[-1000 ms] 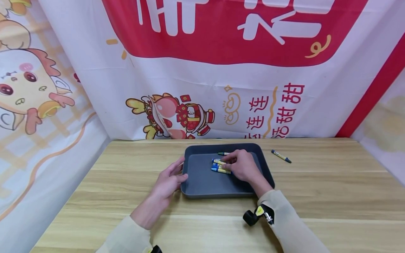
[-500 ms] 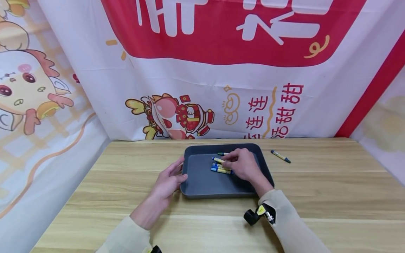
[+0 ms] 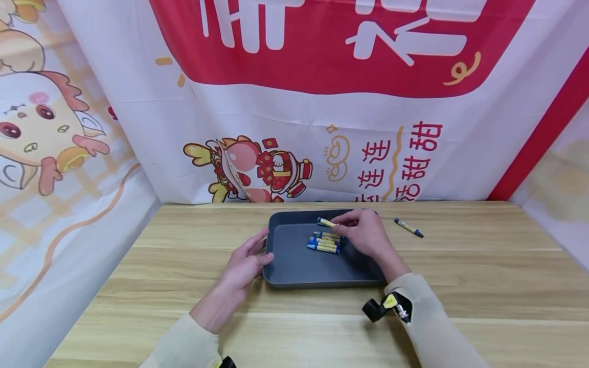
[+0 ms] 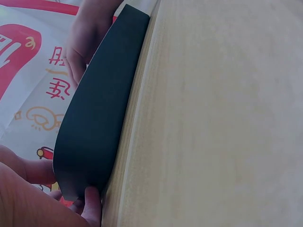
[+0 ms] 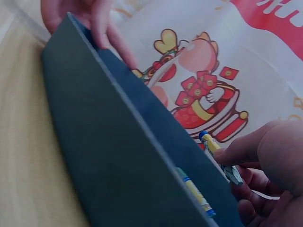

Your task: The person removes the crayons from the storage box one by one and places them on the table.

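Head view: one grey tray (image 3: 292,266) on one wooden table (image 3: 478,266), both my hands at it. My left hand (image 3: 244,266) grips the tray's left edge, thumb over the rim. My right hand (image 3: 368,236) is over the far right part of the tray, fingers pinching one blue-ended crayon (image 3: 325,222). Below that, on the tray floor, a close row of crayons (image 3: 324,248): at least three, side by side (they sit too tight for a firm count). One more crayon (image 3: 408,227) lies on the table, to the right of the tray and well apart from it. Two pale sleeves (image 3: 430,322); one printed cloth (image 3: 276,112) behind the table.

Left wrist view: one long outer wall of the tray fills the middle. My left fingers and thumb hold its near end; part of my right hand shows past the far end.

Right wrist view: one crayon between my right thumb and fingers, tilted, above the rim. One crayon shows inside the tray, just behind the wall (others hidden, if any). My left hand grips the opposite end.
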Demonstrator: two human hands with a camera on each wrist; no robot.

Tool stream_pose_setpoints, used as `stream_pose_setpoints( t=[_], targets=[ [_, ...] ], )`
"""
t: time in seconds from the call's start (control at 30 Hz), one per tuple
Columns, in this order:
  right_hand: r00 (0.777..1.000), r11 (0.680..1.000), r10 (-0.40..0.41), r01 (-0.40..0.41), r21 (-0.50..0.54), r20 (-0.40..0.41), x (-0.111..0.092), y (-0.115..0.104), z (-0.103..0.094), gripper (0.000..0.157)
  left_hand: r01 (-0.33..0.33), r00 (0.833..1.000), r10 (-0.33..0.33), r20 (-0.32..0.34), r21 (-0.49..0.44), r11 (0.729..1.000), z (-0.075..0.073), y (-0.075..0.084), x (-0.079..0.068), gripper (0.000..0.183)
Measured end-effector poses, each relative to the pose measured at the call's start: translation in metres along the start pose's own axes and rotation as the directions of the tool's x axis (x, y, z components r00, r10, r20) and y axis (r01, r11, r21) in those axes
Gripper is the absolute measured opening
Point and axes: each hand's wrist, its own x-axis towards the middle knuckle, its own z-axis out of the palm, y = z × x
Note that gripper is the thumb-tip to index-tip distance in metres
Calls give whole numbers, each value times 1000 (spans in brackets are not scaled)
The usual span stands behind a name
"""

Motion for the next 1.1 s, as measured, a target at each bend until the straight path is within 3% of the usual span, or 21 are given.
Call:
stream_pose_setpoints(
  t=[0.5,0.73,1.1],
  targets=[
    [997,996,35,-29,86,-71,3,15,-33,24,1,1000,-1,0,2,1000,0,-2,0,66],
    [990,975,130,-119,185,-51,2,20,-52,28,3,1000,-3,2,1,1000,0,-1,-1,66],
    [974,958,207,-184,219,-91,3,40,-76,35,-2,1000,2,1,2,1000,0,-1,-1,66]
  ],
)
